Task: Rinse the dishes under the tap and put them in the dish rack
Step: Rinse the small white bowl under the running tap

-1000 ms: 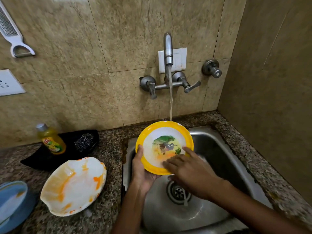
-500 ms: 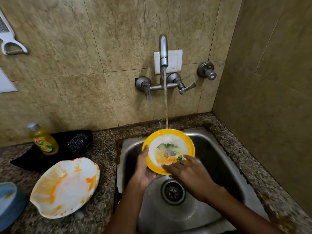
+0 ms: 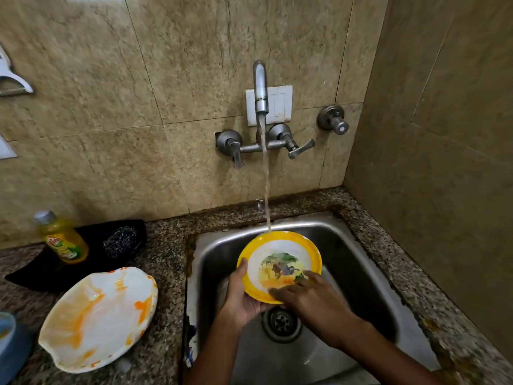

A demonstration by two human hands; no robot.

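A small yellow-rimmed plate (image 3: 280,252) with a cartoon picture is tilted over the steel sink (image 3: 361,273). Water from the wall tap (image 3: 260,87) falls onto its upper rim. My left hand (image 3: 241,295) grips the plate from below at its left edge, thumb on the rim. My right hand (image 3: 311,295) lies with flat, spread fingers on the plate's lower face. A white plate (image 3: 97,318) smeared with orange sauce rests on the counter to the left. No dish rack is in view.
A yellow dish-soap bottle (image 3: 62,240) lies on a black tray (image 3: 91,262) with a dark scrubber (image 3: 120,240) behind the white plate. A blue dish (image 3: 11,348) shows at the left edge. The drain (image 3: 281,323) sits below my hands. A tiled wall closes the right side.
The plate and both hands have sunk lower into the sink, and the water now strikes the top rim. My right fingers keep sliding over the plate's face. The view has tilted.
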